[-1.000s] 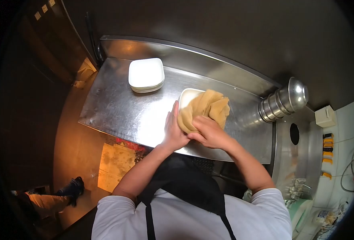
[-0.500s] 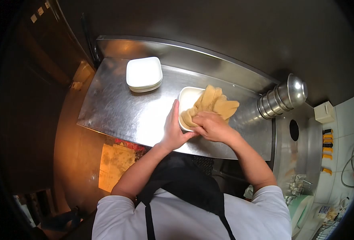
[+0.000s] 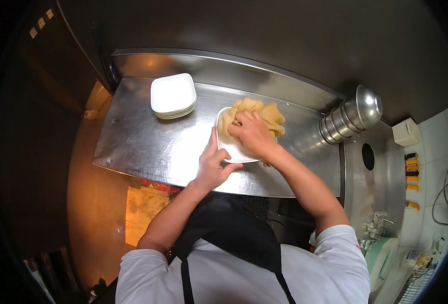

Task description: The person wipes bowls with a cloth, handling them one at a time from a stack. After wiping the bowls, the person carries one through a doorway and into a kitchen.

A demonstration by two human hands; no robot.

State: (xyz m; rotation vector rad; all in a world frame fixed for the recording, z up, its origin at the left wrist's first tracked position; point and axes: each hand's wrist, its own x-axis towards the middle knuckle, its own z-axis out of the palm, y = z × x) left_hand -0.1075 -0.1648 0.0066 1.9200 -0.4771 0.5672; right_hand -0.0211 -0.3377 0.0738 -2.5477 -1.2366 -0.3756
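A white squarish plate (image 3: 233,151) is over the steel counter, tilted a little. My left hand (image 3: 214,164) holds its near left edge, with the thumb and fingers at the rim. A tan cloth (image 3: 272,117) lies bunched over the far part of the plate and hangs past its right side. My right hand (image 3: 253,133) presses into the cloth on the plate, its fingers bent into the folds. Farther left stands a stack of similar white plates (image 3: 173,93).
The steel counter (image 3: 128,131) has a raised back edge. Nested metal bowls (image 3: 353,116) lie on their side at the right. Beyond them are a white box (image 3: 405,133) and yellow-and-black handles (image 3: 412,169) by the tiled wall.
My right hand and the cloth have moved from the plate's near right part to its far part. More of the plate's near part shows. The view has shifted slightly.
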